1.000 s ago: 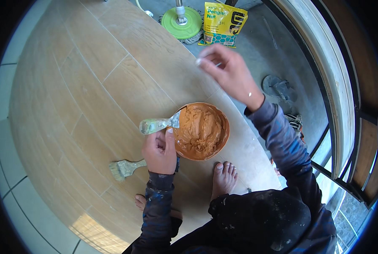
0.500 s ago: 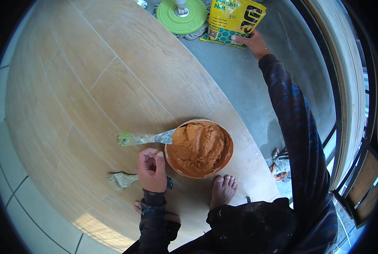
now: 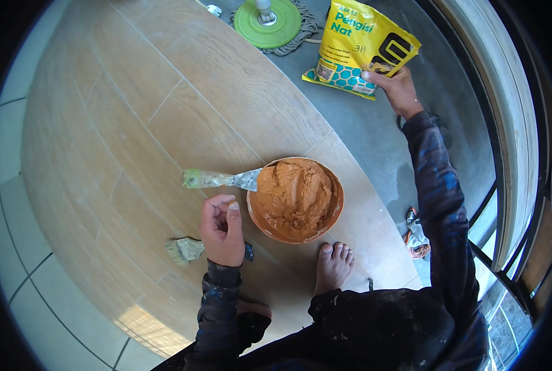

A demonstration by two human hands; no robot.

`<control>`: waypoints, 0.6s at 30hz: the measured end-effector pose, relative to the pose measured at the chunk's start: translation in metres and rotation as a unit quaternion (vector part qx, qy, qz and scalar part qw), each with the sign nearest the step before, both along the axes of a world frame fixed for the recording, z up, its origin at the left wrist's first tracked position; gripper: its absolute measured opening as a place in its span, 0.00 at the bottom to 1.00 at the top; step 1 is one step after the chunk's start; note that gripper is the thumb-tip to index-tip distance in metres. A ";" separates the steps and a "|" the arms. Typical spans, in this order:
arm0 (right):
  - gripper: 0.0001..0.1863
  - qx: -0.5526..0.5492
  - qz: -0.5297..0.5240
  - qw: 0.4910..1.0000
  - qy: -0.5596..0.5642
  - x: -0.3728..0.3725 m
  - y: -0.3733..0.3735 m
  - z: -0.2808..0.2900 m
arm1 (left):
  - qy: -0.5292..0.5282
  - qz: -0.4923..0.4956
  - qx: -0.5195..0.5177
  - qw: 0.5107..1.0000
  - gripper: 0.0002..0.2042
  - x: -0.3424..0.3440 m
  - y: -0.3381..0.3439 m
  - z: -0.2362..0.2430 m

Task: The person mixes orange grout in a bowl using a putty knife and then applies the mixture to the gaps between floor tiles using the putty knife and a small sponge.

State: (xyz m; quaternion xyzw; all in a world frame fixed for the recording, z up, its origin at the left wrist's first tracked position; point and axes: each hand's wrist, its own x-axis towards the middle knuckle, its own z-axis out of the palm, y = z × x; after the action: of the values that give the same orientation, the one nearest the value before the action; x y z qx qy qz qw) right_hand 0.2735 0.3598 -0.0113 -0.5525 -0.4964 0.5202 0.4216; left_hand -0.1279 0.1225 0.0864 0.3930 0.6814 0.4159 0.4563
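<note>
At the far right my right hand (image 3: 398, 89) grips a yellow and teal grout bag (image 3: 356, 52) by its lower corner, thumb on top, and holds it up over the grey floor. My left hand (image 3: 222, 229) hovers left of a round tub (image 3: 249, 207) with its fingers curled closed; nothing shows in them. Thick orange-brown paste (image 3: 300, 198) fills much of the tub. A putty knife (image 3: 217, 179) rests with its blade on the paste and its pale green handle out to the left. Partly behind my left hand lies a brush (image 3: 185, 249) with pale bristles.
A mop with a green disc head (image 3: 268, 25) stands at the far edge. The wood-look tiled floor (image 3: 134, 123) ends in a slanting edge beside the grey floor (image 3: 356, 136). My bare foot (image 3: 334, 266) is close to the tub. A crumpled bundle (image 3: 416, 235) lies at the right.
The grout bag has moved right and nearer in my right hand, and appears larger. My left hand keeps its curled shape. The whole view has shifted slightly.
</note>
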 end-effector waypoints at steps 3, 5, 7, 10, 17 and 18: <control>0.22 -0.028 0.052 0.997 0.047 0.032 -0.050 0.065 | -0.014 -0.072 0.024 0.997 0.09 -0.005 0.003 0.014; 0.25 -0.038 0.127 0.989 0.067 0.024 -0.088 0.109 | -0.002 -0.079 0.031 0.996 0.10 -0.012 0.006 0.037; 0.28 -0.069 0.207 0.972 0.083 0.019 -0.129 0.139 | -0.019 -0.120 0.026 0.992 0.14 -0.019 0.008 0.053; 0.32 -0.218 0.257 0.925 0.178 -0.028 -0.194 0.147 | -0.059 -0.158 -0.059 0.984 0.17 -0.030 0.006 0.071; 0.25 -0.353 0.290 0.848 0.267 -0.081 -0.303 0.108 | -0.140 -0.346 -0.311 0.874 0.21 -0.039 -0.030 0.066; 0.25 -0.377 0.279 0.843 0.265 -0.087 -0.307 0.103 | -0.139 -0.347 -0.310 0.874 0.21 -0.039 -0.035 0.061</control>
State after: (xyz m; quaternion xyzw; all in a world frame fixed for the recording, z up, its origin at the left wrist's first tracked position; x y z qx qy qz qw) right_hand 0.1869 0.0529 0.0912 -0.3478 -0.2649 0.8894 0.1335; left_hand -0.1669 0.0870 0.1475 0.3809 0.5247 0.0485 0.7598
